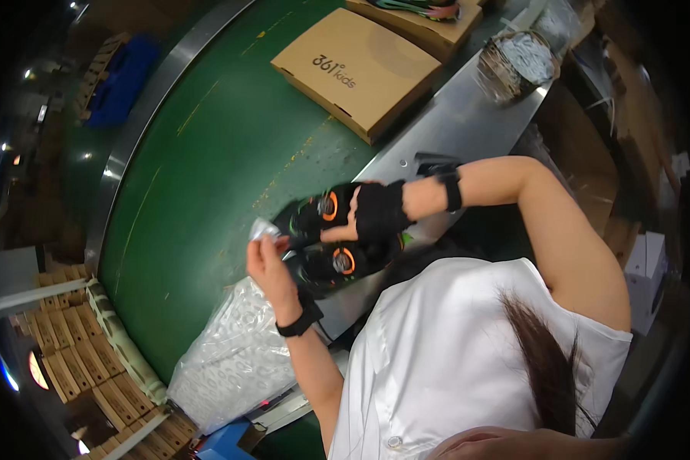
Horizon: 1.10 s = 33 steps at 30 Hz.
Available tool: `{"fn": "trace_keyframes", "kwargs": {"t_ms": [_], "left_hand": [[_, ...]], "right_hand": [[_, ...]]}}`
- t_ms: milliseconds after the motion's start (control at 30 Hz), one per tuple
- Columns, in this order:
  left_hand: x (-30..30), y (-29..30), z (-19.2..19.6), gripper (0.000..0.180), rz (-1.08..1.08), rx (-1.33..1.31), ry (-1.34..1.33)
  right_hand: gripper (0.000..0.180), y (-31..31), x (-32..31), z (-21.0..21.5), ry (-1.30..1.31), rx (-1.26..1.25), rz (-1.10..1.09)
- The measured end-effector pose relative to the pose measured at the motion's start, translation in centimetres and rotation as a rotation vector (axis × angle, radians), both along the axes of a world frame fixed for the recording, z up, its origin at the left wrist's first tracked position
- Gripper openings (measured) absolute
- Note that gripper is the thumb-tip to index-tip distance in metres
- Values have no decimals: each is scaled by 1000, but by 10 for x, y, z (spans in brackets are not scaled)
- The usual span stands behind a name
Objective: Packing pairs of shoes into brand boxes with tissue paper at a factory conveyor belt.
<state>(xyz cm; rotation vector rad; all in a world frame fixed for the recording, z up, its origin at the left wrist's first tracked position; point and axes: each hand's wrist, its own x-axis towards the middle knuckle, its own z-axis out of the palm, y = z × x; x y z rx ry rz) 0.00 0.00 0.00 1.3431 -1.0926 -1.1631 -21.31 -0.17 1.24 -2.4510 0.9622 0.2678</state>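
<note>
White shirt [452, 337] is filling my near view. Left hand [268, 268] is pinching a pale scrap [263, 228]; right hand [374, 215] is lying across black shoes [326, 264], grip unclear to me. They're resting unboxed at the bench [207, 169] edge; a box [368, 65] is sitting closed beyond.

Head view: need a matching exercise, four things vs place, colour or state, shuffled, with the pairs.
Column 1
1. Left hand
2. Right hand
3. Nearer carton
4. Plastic bag

Column 2
A. See-through, beside the left forearm
B. Brown, lid shut
C. Pinching a small whitish piece
D. On the black shoes, in a black wrap

Pairs: 1-C, 2-D, 3-B, 4-A
</note>
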Motion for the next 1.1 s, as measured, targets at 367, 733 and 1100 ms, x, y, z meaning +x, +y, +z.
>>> {"fn": "trace_keyframes", "kwargs": {"t_ms": [367, 733, 1100], "left_hand": [[-28, -31, -53, 21, -482, 374, -158], [-130, -84, -13, 16, -400, -191, -279], [-47, -89, -67, 25, -537, -89, -1013]], "right_hand": [[24, -69, -43, -81, -240, -834, -732], [42, -61, -75, -18, -576, -804, -874], [20, -67, -312, -89, -1587, 162, -1359]]}}
